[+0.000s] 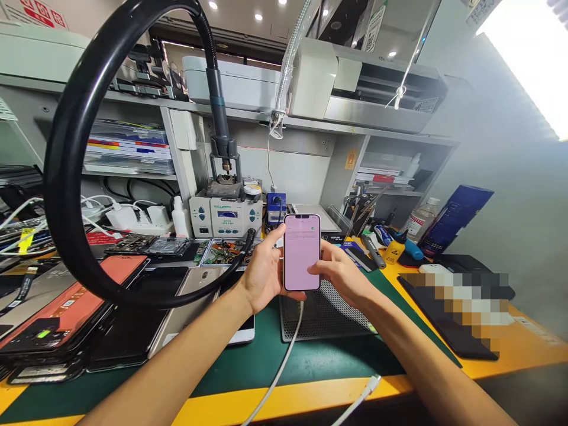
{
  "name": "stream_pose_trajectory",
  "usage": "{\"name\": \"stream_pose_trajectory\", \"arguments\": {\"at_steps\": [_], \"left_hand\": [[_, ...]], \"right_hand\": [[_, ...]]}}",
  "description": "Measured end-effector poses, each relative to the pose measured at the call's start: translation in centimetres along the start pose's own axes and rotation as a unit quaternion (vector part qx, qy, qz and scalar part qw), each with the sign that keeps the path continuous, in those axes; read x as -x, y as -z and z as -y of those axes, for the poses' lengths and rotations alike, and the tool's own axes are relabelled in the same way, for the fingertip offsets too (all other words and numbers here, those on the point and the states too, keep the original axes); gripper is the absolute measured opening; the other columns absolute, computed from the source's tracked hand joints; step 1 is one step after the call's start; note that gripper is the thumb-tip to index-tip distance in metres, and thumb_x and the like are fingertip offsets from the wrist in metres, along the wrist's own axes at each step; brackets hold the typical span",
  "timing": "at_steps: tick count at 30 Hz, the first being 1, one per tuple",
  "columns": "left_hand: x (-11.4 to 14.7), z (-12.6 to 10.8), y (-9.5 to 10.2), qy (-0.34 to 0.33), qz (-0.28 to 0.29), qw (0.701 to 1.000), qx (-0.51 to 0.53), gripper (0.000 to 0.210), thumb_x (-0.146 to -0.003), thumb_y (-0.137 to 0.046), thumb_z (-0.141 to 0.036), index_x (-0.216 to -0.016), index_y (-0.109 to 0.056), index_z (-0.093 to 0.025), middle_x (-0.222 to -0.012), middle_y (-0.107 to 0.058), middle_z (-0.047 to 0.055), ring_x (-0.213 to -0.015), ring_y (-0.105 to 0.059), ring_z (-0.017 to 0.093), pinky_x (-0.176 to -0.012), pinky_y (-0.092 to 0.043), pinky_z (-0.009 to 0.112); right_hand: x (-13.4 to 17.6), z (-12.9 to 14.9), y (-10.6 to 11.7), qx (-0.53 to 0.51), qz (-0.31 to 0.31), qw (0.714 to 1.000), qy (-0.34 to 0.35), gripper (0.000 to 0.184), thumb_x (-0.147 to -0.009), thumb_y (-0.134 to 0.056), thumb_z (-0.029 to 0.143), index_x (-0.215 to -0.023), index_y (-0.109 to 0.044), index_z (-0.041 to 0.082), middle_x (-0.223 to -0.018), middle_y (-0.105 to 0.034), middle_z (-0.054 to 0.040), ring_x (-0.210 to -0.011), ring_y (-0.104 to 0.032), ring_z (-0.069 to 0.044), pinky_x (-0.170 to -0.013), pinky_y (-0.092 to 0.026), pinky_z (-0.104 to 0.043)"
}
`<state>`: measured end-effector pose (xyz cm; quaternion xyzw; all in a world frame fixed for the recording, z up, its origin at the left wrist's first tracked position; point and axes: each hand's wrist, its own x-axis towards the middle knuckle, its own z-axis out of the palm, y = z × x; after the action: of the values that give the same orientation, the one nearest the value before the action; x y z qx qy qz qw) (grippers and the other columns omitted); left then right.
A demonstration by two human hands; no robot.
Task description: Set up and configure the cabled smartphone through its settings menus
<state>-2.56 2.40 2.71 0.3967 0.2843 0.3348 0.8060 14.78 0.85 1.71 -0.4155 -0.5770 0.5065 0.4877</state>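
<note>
A smartphone (302, 254) with a lit pinkish-white screen stands upright at the middle of the head view. My left hand (265, 269) is wrapped round its left side, thumb along the edge and fingers partly hidden behind it. From the right, my right hand (344, 273) grips the other edge, its thumb lying on the lower right of the screen. A white cable (290, 349) rises from the bench edge to just below the phone; whether it is plugged in I cannot tell. Under the hands lies a black perforated mat (331, 332) on the green work mat (346, 358).
A thick black hose (66, 171) loops over the left side from a hot-air station (224, 216). Several dismantled phones and tablets (128, 313) lie left. A loose cable plug (371, 384) is at the front edge. A yellow bottle (394, 248) and a black panel (448, 319) are right.
</note>
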Motion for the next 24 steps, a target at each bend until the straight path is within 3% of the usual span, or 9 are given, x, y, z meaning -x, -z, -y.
{"name": "stream_pose_trajectory", "arguments": {"at_steps": [10, 18, 24], "left_hand": [[-0.13, 0.12, 0.27, 0.007, -0.002, 1.000, 0.006, 0.074, -0.089, -0.041, -0.071, -0.121, -0.069, -0.011, -0.104, -0.071, 0.021, -0.087, -0.069, 0.034, -0.062, -0.058, 0.044], [-0.30, 0.18, 0.36, 0.006, -0.034, 0.999, -0.004, 0.077, -0.083, -0.048, -0.077, -0.120, -0.069, -0.013, -0.096, -0.073, 0.019, -0.083, -0.070, 0.034, -0.059, -0.056, 0.041], [-0.14, 0.07, 0.29, -0.010, -0.004, 1.000, 0.004, 0.083, -0.085, -0.038, -0.081, -0.118, -0.071, -0.012, -0.098, -0.071, 0.020, -0.083, -0.069, 0.033, -0.060, -0.057, 0.042]], "right_hand": [[0.04, 0.12, 0.22, -0.071, 0.006, 0.997, -0.030, 0.034, -0.074, -0.064, 0.027, -0.107, -0.072, 0.021, -0.107, -0.073, -0.0053, -0.091, -0.063, -0.024, -0.076, -0.050, -0.034], [0.31, -0.12, 0.06, -0.010, 0.047, 0.999, 0.007, 0.039, -0.080, -0.062, 0.027, -0.119, -0.068, 0.024, -0.117, -0.071, -0.0053, -0.100, -0.062, -0.026, -0.078, -0.049, -0.035], [0.17, 0.03, 0.13, -0.068, 0.010, 0.997, -0.019, 0.034, -0.077, -0.064, 0.029, -0.110, -0.071, 0.022, -0.110, -0.072, -0.0060, -0.095, -0.063, -0.026, -0.078, -0.050, -0.036]]}}
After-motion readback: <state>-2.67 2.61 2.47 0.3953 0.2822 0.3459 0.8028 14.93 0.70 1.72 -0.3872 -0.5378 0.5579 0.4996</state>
